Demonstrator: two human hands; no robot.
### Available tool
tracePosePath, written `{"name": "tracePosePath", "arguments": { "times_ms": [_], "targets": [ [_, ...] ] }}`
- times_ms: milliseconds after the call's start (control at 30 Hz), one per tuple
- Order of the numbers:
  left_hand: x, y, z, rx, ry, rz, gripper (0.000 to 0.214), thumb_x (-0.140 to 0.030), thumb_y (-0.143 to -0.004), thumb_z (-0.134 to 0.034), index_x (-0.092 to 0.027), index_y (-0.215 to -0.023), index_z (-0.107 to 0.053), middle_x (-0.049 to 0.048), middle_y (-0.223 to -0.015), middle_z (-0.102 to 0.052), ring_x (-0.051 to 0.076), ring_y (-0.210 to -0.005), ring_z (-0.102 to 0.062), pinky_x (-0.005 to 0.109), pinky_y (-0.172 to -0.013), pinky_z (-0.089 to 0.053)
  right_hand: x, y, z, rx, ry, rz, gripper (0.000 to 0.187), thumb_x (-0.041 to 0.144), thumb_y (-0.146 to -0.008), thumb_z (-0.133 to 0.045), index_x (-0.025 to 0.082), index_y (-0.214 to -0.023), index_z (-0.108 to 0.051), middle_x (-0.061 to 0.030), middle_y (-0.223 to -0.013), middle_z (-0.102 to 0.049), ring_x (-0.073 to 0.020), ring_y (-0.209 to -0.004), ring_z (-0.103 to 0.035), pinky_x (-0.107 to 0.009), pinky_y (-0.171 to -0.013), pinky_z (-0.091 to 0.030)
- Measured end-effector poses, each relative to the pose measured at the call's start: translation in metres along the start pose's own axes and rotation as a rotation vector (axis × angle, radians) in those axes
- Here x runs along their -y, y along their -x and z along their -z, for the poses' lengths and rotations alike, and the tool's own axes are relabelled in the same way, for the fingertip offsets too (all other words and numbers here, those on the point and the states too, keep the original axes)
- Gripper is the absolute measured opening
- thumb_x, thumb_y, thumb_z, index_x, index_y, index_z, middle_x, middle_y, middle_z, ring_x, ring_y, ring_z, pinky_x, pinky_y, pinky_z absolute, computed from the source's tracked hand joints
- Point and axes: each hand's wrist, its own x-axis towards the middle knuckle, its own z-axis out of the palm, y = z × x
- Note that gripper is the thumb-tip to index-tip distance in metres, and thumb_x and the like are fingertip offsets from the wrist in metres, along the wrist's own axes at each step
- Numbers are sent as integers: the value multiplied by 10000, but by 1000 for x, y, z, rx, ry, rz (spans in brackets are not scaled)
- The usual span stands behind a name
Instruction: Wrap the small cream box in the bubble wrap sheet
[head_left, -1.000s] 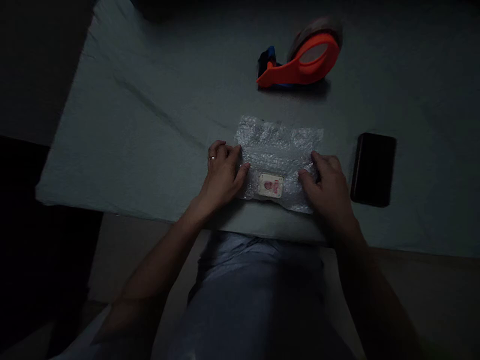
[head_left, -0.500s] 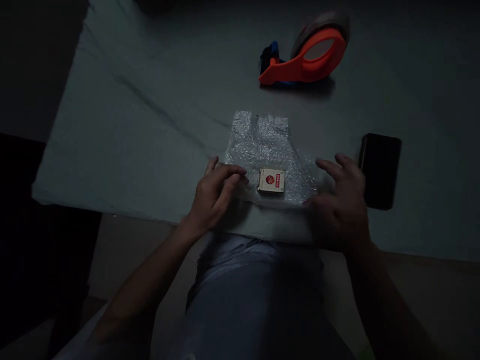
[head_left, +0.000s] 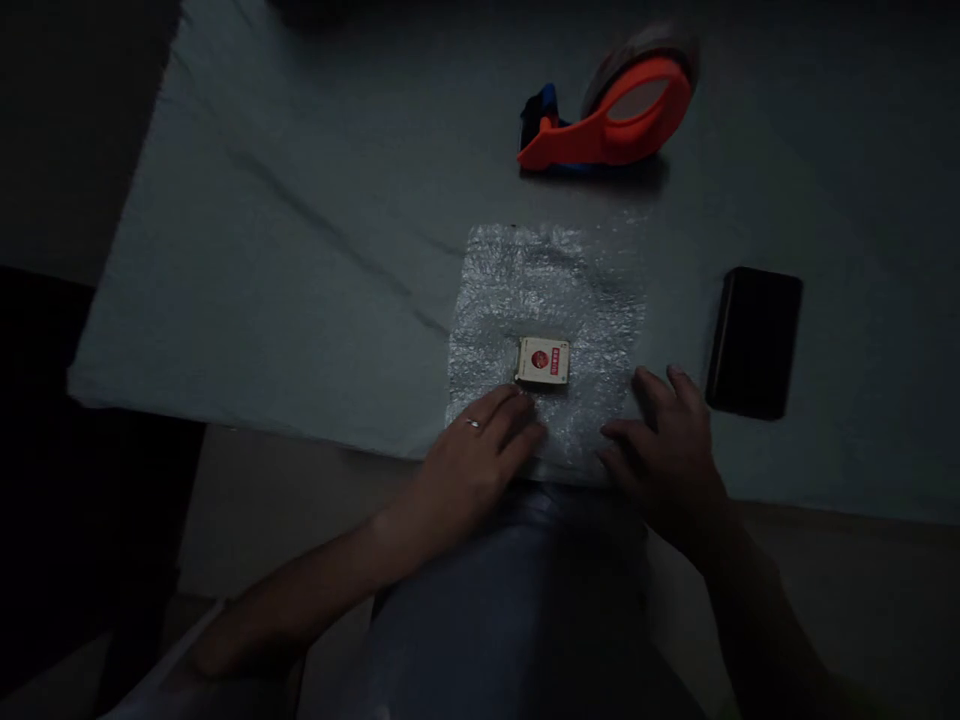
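A small cream box (head_left: 542, 361) with a red round emblem and a red label lies on a sheet of bubble wrap (head_left: 540, 275), which is spread almost flat. My left hand (head_left: 480, 445), a ring on one finger, rests on the wrap just below the box. Its fingers are stretched out, with the tips close to the box's lower edge; whether they touch it I cannot tell. At the sheet's lower right edge is my right hand (head_left: 667, 445), fingers spread and nothing visible in them.
An orange tape dispenser (head_left: 622, 125) with a roll of tape stands at the far side of the table. To the right lies a black rectangular object (head_left: 756, 342). The table (head_left: 300, 300) has a pale cloth-like cover, and its front edge runs just before my lap.
The bubble wrap has been unfolded, its lower and right parts now lying flatter. My left hand has moved right and nearer to me, below the box. My right hand has lowered slightly.
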Motion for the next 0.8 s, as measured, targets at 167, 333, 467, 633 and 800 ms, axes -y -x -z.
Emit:
{"name": "tracePosePath", "arguments": {
  "times_ms": [167, 333, 467, 633, 800],
  "targets": [
    [-19, -17, -11, 158, 69, -115, 390, -132, -962, -367, -64, -1338, -444, 148, -1433, -464, 265, -1374, -386, 397, -1106, -400, 14, -25, 13, -48, -90, 96, 115, 136, -840, -579, 150, -951, -605, -187, -1335, -529, -352, -1336, -418, -540, -1036, -445],
    [-23, -19, -30, 234, 36, -91, 404, -177, -959, -374, -95, -1351, -432, 146, -1416, -479, 293, -1392, -352, 531, -1159, -269, 28, -62, 6, -57, -228, 82, 239, 96, -848, -535, 150, -1079, -565, -166, -1274, -596, -270, -1238, -531, -437, -1029, -475],
    [-21, -15, -39, 244, 18, -106, 411, -205, -965, -385, -157, -1371, -425, 109, -1423, -475, 295, -1402, -330, 558, -1168, -214, 28, -80, -7, -62, -270, 48, 257, 105, -820, -585, 164, -1067, -546, -156, -1255, -603, -290, -1213, -531, -465, -1008, -470],
    [-16, -13, -42, 226, 33, -108, 468, -175, -954, -397, -163, -1421, -360, 116, -1535, -330, 283, -1453, -234, 540, -1160, -235, 13, -66, -1, -154, -356, 3, 273, 104, -838, -560, 237, -1075, -532, -86, -1209, -628, -244, -1143, -579, -436, -968, -477],
    [-10, -11, -37, 242, 55, -102, 448, -154, -959, -390, -174, -1406, -385, 104, -1558, -294, 278, -1459, -227, 549, -1159, -233, -5, -28, 18, -440, -288, -332, 292, 189, -804, -650, 240, -1077, -559, -98, -1225, -621, -289, -1150, -586, -493, -932, -483]
  ]
}}
